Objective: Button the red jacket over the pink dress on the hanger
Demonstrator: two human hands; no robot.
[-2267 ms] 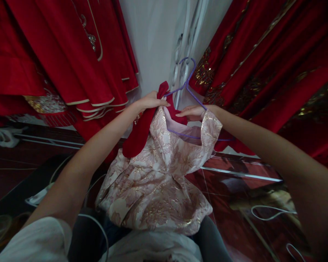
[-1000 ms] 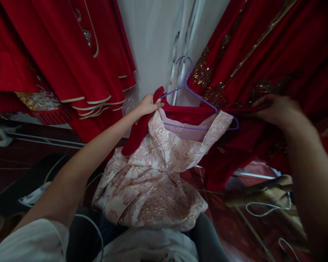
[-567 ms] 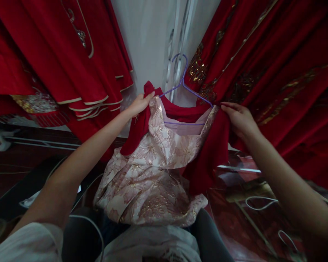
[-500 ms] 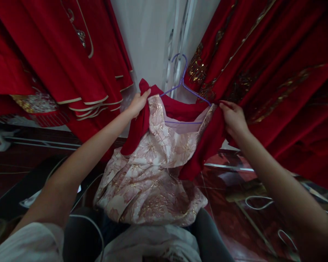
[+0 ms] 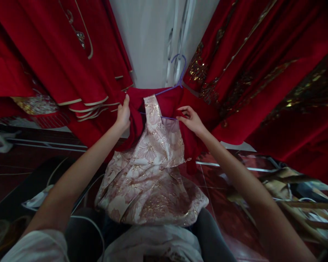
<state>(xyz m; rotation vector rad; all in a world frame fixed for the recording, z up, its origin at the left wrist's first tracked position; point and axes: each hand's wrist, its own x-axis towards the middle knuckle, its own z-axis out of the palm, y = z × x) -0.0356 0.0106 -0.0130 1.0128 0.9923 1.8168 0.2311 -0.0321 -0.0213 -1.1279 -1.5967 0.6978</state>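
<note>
Head view: red garment (image 5: 170, 102) gripped by left fingers (image 5: 126, 102); at right fingers (image 5: 184, 113), hold unclear.

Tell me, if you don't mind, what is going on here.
A person's left grip holds one side of a red garment; the right grip is at its other side, close to the lower bar of a purple hanger. The garment's back lies behind a patterned pink dress, which reaches down to the person's lap. One dress strap shows.

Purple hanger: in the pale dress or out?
In, at least on the left: a strap of the pale dress lies over the purple hanger. Red cloth covers the right; cannot tell there.
</note>
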